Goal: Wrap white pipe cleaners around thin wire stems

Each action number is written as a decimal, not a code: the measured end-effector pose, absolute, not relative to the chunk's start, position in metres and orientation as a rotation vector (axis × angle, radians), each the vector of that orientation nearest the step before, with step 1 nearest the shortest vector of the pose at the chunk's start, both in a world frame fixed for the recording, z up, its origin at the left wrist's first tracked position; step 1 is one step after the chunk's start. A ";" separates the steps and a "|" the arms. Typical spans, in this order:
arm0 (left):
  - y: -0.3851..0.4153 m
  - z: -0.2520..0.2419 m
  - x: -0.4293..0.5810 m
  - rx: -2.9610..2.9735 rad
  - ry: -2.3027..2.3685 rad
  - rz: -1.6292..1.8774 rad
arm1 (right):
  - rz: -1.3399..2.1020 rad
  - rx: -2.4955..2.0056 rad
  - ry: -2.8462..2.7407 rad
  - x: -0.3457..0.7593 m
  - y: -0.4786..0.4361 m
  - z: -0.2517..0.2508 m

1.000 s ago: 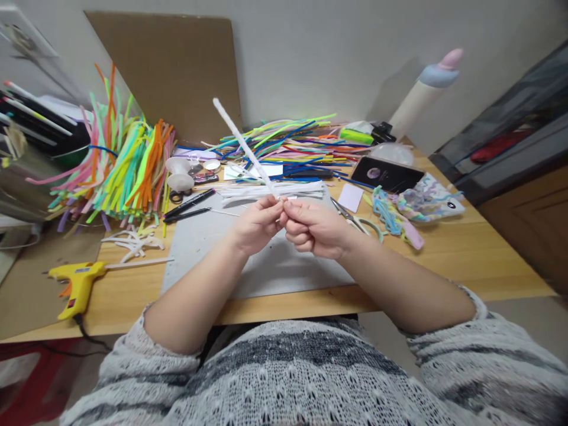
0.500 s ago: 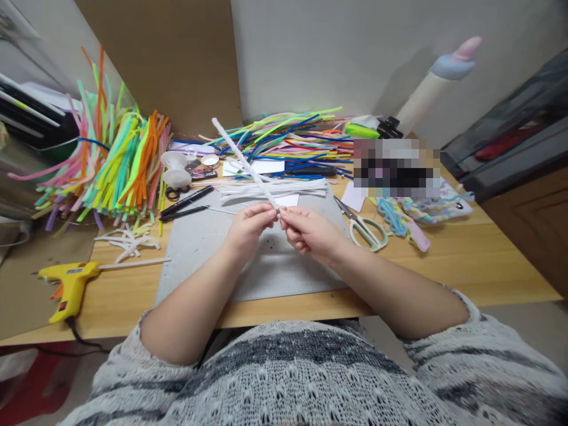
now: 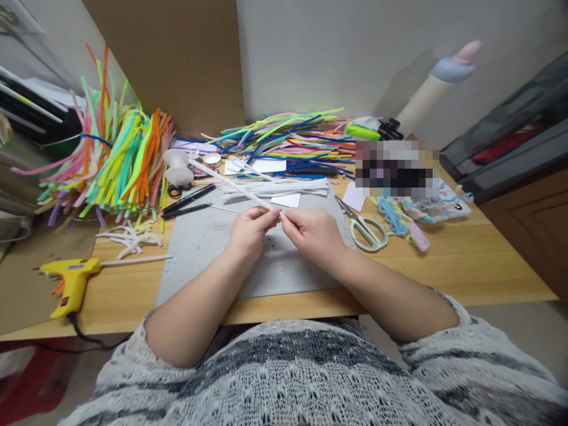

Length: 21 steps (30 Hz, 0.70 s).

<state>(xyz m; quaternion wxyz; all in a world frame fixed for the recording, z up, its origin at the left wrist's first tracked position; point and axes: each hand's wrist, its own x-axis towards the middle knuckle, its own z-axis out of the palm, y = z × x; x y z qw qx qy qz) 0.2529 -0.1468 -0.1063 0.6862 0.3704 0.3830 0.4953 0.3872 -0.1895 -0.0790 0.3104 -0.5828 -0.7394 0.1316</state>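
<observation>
Over the grey cutting mat (image 3: 199,254), my left hand (image 3: 251,232) pinches a white pipe cleaner (image 3: 228,182) near its lower end. The long part slants up and away to the left. My right hand (image 3: 313,234) is closed at the same end, thumb and finger pinched close to the left fingertips; the very tip is hidden between them. Behind the hands lie a bundle of white pipe cleaners (image 3: 302,188) and a small white card (image 3: 286,200). Green-handled scissors (image 3: 367,232) rest to the right of my right hand.
A yellow glue gun (image 3: 73,281) lies at left, near white offcuts (image 3: 128,239). Black pens (image 3: 189,201) and a clear spool (image 3: 178,165) sit behind the mat. Colourful pipe cleaners (image 3: 128,160) are bunched at left, with more (image 3: 293,133) along the wall. A blue-and-yellow fuzzy piece (image 3: 393,216) lies right.
The white pipe cleaner has tipped lower and further left, its far end now near the spool. Both hands stay pinched together at its near end, the right hand slightly turned.
</observation>
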 end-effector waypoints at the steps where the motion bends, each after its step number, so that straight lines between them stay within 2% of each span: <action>1: -0.147 -0.106 0.253 0.838 0.849 1.130 | 0.469 -1.497 -1.905 0.387 -0.188 -0.080; 5: -0.146 -0.105 0.253 0.900 0.779 1.181 | 0.976 -1.336 -1.638 0.384 -0.180 -0.083; 7: -0.145 -0.105 0.253 0.880 0.732 1.193 | 1.062 -1.306 -1.596 0.383 -0.179 -0.083; 14: -0.144 -0.112 0.253 0.872 0.831 1.124 | 0.525 -1.431 -1.843 0.384 -0.182 -0.088; 21: -0.138 -0.120 0.251 0.958 0.900 1.225 | 0.650 -1.371 -1.789 0.387 -0.181 -0.102</action>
